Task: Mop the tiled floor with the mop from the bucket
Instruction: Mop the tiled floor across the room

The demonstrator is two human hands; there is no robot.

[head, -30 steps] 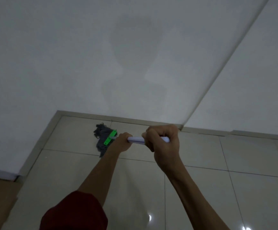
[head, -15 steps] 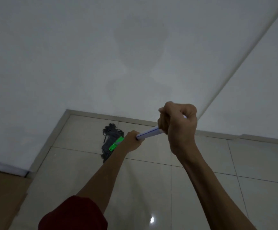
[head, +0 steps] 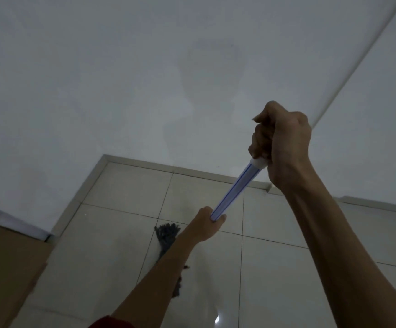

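wall: white, shadowed | skirting: pale, along wall base | cardboard: brown, lower left

A dark red sleeve covers the left upper arm; its edge is rounded. Both forearms are bare; no rings or watch show.

The tiled floor is seen as smooth, glazed ceramic, pale beige, with a glossy finish in which a lamp glare is mirrored. The mop handle is finished in smooth, slightly shiny white with thin blue stripes; whether metal or plastic cannot be told. The mop head is made of dark grey cloth strands, rough and matt. The wall is painted white and matt. The red sleeve is shown as soft matt cloth.
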